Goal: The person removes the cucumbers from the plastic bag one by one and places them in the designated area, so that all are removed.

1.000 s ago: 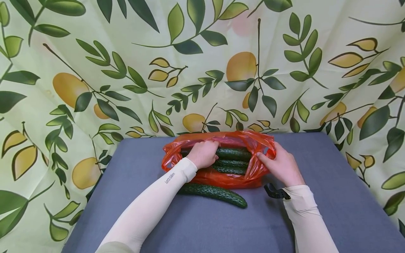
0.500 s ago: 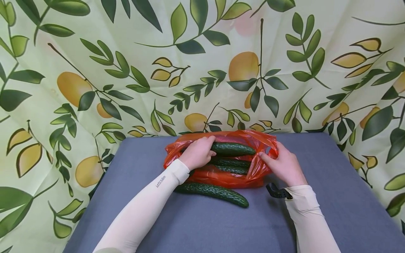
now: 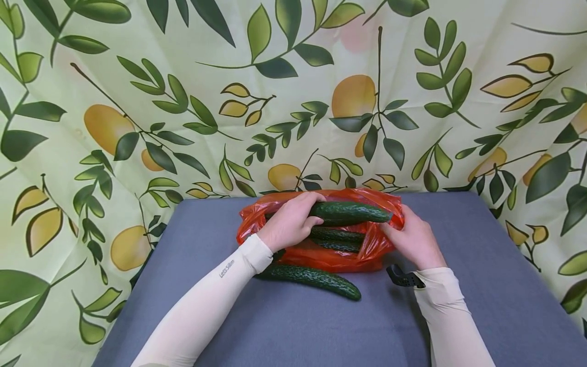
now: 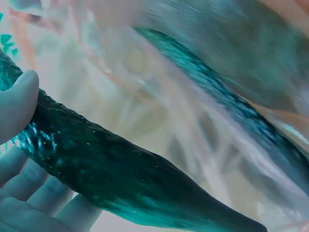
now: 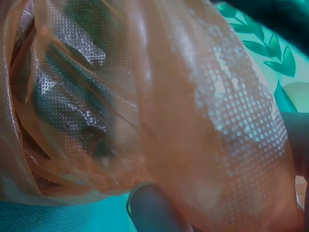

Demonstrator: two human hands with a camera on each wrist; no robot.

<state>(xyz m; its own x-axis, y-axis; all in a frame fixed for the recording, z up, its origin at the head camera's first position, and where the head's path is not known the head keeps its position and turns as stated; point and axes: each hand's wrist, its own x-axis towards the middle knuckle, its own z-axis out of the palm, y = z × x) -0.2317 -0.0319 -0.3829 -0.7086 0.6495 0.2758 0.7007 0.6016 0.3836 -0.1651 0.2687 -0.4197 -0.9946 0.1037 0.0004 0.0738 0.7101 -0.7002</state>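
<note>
My left hand [image 3: 293,220] grips a dark green cucumber [image 3: 350,213] round its left part, over the mouth of a red plastic bag [image 3: 339,262]. In the left wrist view the thumb lies over this held cucumber [image 4: 106,159] and the fingers pass beneath. My right hand [image 3: 415,239] pinches the bag's right edge, with the thumb on the film in the right wrist view. More cucumbers [image 3: 337,237] lie inside the bag, partly hidden by the left hand. Through the film, dark green shapes [image 5: 72,106] show in the right wrist view.
Another cucumber [image 3: 316,280] lies on the grey-blue table [image 3: 321,331] in front of the bag, its left end behind the left sleeve. A cloth backdrop [image 3: 293,127] printed with leaves and fruit stands behind the table. A black strap [image 3: 403,278] sits at the right wrist.
The left hand has taken hold of a cucumber in the bag and raised it, shifting it rightward so its end overlaps the bag's right edge. The right hand stays at that edge.
</note>
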